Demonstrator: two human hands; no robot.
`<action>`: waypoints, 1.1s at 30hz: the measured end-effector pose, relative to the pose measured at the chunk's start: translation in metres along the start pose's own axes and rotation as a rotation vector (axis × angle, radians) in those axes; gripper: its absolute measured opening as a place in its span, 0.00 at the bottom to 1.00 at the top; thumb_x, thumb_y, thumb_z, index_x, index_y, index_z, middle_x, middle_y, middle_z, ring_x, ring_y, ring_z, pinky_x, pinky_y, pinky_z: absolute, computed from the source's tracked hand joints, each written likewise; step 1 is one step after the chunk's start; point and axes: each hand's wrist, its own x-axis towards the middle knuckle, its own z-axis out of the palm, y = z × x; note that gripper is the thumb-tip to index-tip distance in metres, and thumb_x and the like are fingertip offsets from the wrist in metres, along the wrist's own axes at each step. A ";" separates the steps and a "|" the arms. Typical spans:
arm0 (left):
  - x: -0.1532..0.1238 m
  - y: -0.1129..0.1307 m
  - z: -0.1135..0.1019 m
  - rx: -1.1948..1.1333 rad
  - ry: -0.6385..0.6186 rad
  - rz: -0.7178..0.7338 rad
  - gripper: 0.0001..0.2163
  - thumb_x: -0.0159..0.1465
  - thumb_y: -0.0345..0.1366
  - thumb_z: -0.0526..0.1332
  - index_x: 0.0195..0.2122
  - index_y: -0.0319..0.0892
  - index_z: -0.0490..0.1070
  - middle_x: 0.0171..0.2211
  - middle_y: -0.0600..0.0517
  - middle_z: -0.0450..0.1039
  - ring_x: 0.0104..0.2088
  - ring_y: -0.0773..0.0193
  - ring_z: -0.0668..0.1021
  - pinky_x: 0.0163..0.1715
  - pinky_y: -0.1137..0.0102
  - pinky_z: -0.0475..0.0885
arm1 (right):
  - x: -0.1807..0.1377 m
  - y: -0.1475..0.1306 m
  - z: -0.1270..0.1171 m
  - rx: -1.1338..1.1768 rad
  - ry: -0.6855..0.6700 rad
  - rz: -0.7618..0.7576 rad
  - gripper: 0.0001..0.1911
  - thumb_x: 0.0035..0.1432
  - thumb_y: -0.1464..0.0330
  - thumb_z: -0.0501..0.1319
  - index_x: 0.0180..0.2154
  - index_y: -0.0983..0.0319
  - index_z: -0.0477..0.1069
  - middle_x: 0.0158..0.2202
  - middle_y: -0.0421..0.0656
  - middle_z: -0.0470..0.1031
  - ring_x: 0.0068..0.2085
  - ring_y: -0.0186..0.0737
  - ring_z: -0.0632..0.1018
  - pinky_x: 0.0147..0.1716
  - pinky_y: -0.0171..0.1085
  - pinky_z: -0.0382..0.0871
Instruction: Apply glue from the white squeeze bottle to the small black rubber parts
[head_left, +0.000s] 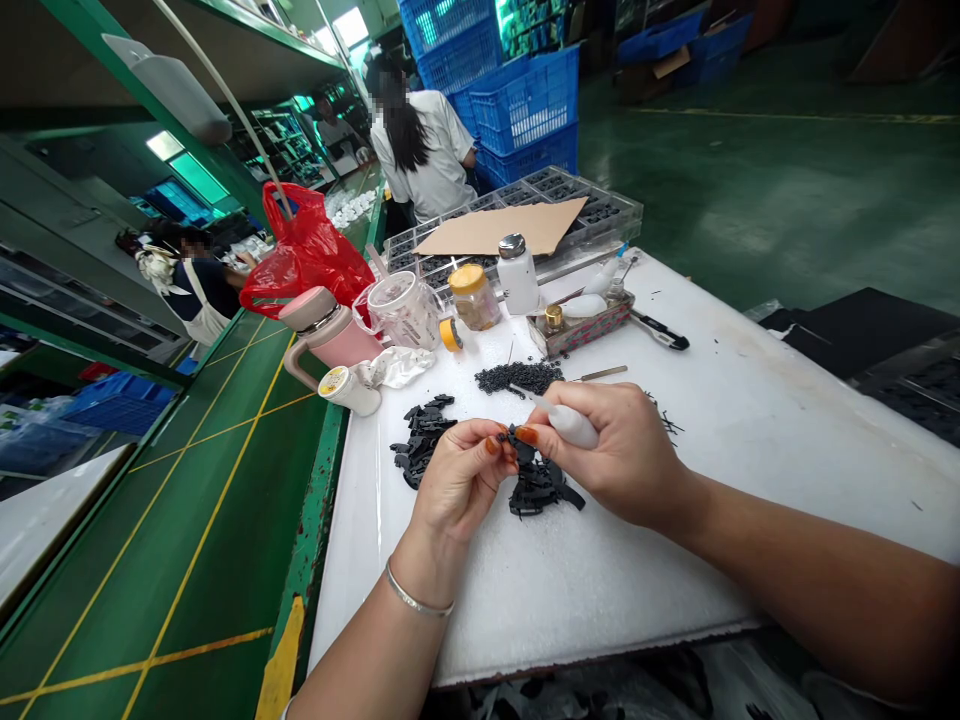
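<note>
My left hand (459, 478) pinches a small black plastic part (517, 443) between thumb and fingertips, above a pile of black parts (541, 487) on the white foam board (720, 420). My right hand (622, 452) also touches that part with its thumb and fingers while gripping a small white squeeze bottle (564, 420) whose thin nozzle points up-left. A second heap of black parts (421, 440) lies left of my hands. A mound of tiny black pieces (519, 376) sits just beyond them.
Behind stand a pink mug (330, 335), clear measuring cup (403, 308), yellow-lidded jar (472, 296), white dispenser bottle (517, 272), tape roll (450, 334), small tin tray (585, 322) and compartment trays under cardboard (501, 228). A red bag (307, 250) hangs left. Two seated people work farther along the green bench.
</note>
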 end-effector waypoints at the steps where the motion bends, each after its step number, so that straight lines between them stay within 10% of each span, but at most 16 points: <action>1: 0.000 0.000 0.000 0.006 0.004 0.001 0.09 0.45 0.32 0.74 0.26 0.36 0.77 0.23 0.51 0.76 0.22 0.70 0.77 0.24 0.79 0.75 | 0.000 0.000 0.000 -0.001 0.001 -0.003 0.07 0.50 0.74 0.64 0.23 0.65 0.69 0.18 0.34 0.66 0.20 0.26 0.65 0.22 0.28 0.56; 33: 0.000 0.013 -0.010 0.097 -0.215 -0.211 0.15 0.39 0.33 0.76 0.21 0.36 0.70 0.21 0.55 0.69 0.21 0.70 0.75 0.22 0.76 0.75 | -0.002 0.004 0.002 0.093 -0.244 -0.059 0.08 0.54 0.70 0.61 0.24 0.65 0.69 0.19 0.36 0.67 0.20 0.27 0.65 0.21 0.29 0.56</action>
